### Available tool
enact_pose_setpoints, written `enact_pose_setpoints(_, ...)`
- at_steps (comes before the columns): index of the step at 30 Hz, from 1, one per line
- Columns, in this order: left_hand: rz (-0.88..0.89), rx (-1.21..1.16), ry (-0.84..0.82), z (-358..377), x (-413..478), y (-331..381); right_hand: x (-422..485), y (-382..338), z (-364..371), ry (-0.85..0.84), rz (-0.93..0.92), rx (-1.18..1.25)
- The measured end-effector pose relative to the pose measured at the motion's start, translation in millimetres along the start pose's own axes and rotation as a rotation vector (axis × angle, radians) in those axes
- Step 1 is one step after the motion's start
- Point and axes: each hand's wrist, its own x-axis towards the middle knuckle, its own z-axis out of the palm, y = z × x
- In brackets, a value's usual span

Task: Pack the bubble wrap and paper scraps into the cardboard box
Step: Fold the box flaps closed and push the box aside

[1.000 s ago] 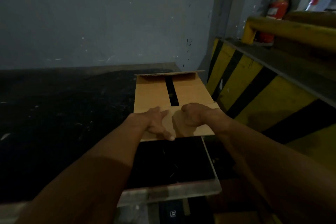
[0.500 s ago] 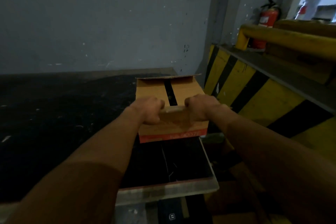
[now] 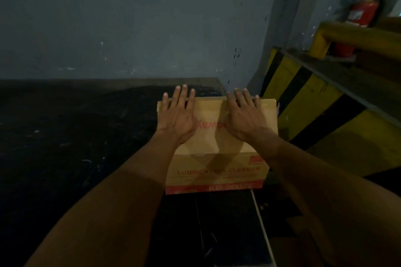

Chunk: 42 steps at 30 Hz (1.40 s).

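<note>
- Both fists have uncurled since half a second ago; the cardboard box is now lying closed.
- Left hand and right hand are pressing flat-fingered on its top, likely keeping the flaps down.
- Bubble wrap and scraps are showing nowhere, presumably inside.

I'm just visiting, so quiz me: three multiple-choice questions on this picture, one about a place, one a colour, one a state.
1. Where is the fire extinguisher? A) upper right, behind the yellow rail B) bottom left C) centre
2. Lettering on the cardboard box is: A) blue B) red C) green
3. The box top is: A) wide open B) torn off C) closed
Answers: 1A, it stands past the rail; 2B, red print on its front; 3C, left hand and right hand lie flat on the shut top.
</note>
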Motion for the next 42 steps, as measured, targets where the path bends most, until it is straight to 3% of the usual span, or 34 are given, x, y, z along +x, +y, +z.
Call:
enact_pose_setpoints(10, -0.026, -0.062, -0.136, 68, 45, 16, 37, 26, 73, -0.123, 0.008, 0.117)
enact_pose_setpoints(14, -0.049, -0.227, -0.218, 85, 38, 21, 38, 29, 93, -0.205, 0.001, 0.168)
enact_pose_setpoints(33, -0.189, -0.230, -0.434, 87, 36, 34, 43, 20, 95, -0.393, 0.134, 0.135)
enact_pose_setpoints(37, -0.166, -0.269, -0.445, 79, 36, 31, 39, 13, 92, -0.364, 0.202, 0.176)
enact_pose_setpoints(42, -0.069, -0.279, -0.423, 70, 24, 16, 22, 15, 81, -0.343, 0.150, 0.218)
